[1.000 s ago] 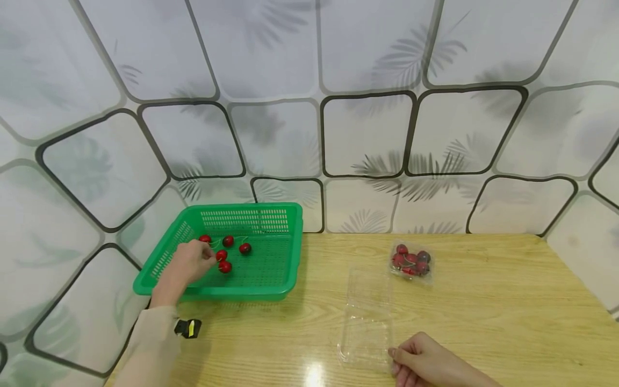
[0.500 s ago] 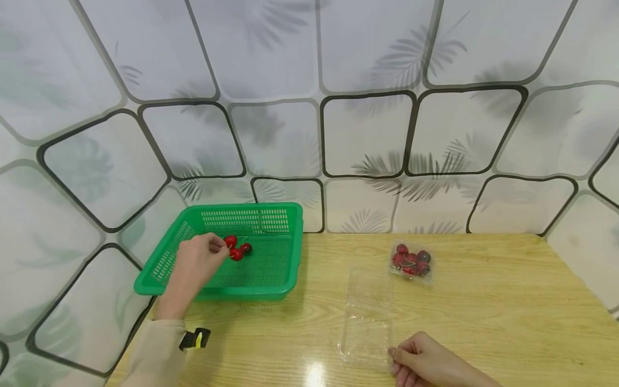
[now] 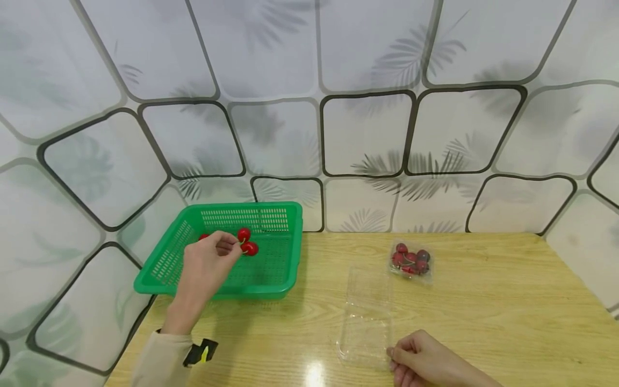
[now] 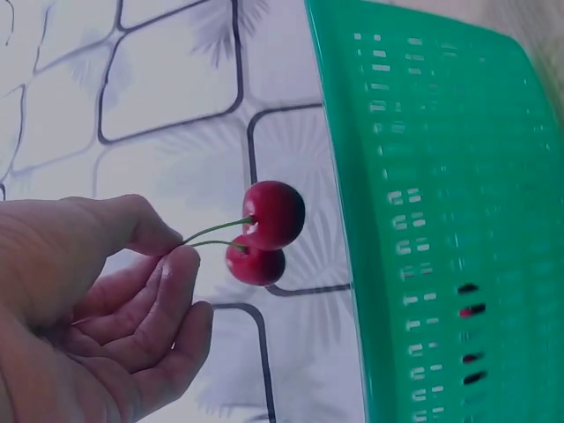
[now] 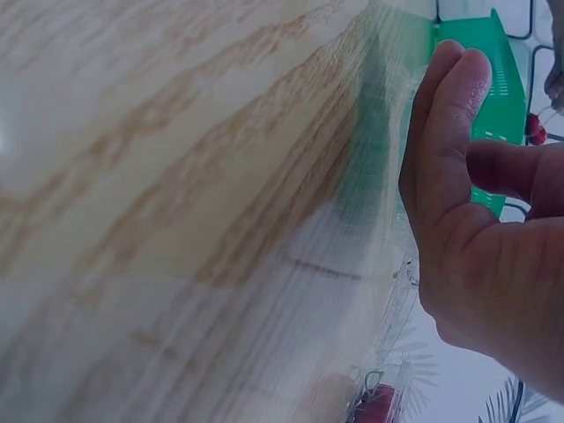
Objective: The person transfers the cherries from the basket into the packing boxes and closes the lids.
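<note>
Cherries (image 3: 247, 243), a joined pair, hang from your left hand (image 3: 209, 266), whose thumb and forefinger are pinched together on the two thin green stems (image 4: 210, 236); the fruit itself is untouched and dangles above the green basket (image 3: 271, 271), clear of its floor. One more cherry (image 3: 203, 236) shows in the basket behind your fingers. Your right hand (image 3: 425, 361) rests at the near right corner of the clear tray (image 3: 365, 317) on the table (image 3: 508, 312); in the right wrist view its fingers (image 5: 445, 132) are curled against the clear plastic, though you cannot tell whether they truly pinch the edge or only touch it. A filled clear pack (image 3: 411, 260) of cherries lies farther back, apart from the tray.

Risks, as judged from this pose: the grip is on stems alone, so a quick swing could snap one stem or let the pair slip out and roll off across the glossy table. The pair would probably also sway during any carry and could clip the basket's rim. The tray looks light and thin; if your right hand holds it only loosely, a dropped cherry might tip or skate it
</note>
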`<state>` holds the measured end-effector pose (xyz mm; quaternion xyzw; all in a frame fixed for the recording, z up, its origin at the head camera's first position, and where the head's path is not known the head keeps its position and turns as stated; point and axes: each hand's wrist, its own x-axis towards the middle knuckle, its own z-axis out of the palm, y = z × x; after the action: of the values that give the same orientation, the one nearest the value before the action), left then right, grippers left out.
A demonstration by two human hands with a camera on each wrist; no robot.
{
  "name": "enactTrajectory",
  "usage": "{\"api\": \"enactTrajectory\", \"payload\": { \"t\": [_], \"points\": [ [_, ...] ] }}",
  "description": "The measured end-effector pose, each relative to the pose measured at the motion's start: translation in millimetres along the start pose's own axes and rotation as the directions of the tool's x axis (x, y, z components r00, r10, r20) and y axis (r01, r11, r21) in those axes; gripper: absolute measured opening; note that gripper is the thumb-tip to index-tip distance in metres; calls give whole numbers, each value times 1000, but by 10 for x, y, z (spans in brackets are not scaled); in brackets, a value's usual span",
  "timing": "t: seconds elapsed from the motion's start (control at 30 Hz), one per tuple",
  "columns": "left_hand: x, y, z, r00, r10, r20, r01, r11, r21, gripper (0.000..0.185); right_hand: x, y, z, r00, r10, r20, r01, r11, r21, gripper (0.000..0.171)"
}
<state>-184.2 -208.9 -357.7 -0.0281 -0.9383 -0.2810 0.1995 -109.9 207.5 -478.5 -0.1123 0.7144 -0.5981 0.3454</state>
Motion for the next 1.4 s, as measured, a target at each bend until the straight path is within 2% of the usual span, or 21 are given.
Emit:
{"api": "enactTrajectory", "payload": {
  "t": [0.23,0.6,0.77,0.97,1.1,1.3,1.4],
  "points": [
    [-79,103,41,997,51,-55,-52,999,-13,7,4,13,-24,999,-35,30,36,999,-16,34],
    [-197,273,136,985,143,-101,-150,986,-68,6,18,42,-45,997,-53,63,53,999,2,35],
    [-251,344,155,974,189,-128,-199,978,-69,9,21,43,-49,997,-52,62,52,999,2,34],
    [-324,435,207,948,278,-154,-293,952,-87,16,19,41,-45,997,-55,63,55,998,6,34],
    [-366,492,254,936,323,-136,-341,930,-138,21,24,35,-40,997,-53,61,53,999,5,34],
    [-450,571,323,933,349,-83,-359,906,-224,26,31,25,-29,998,-44,47,44,999,1,36],
    [-489,608,358,927,373,-48,-373,894,-249,26,31,26,-30,998,-45,47,45,999,2,37]
  ]
}}
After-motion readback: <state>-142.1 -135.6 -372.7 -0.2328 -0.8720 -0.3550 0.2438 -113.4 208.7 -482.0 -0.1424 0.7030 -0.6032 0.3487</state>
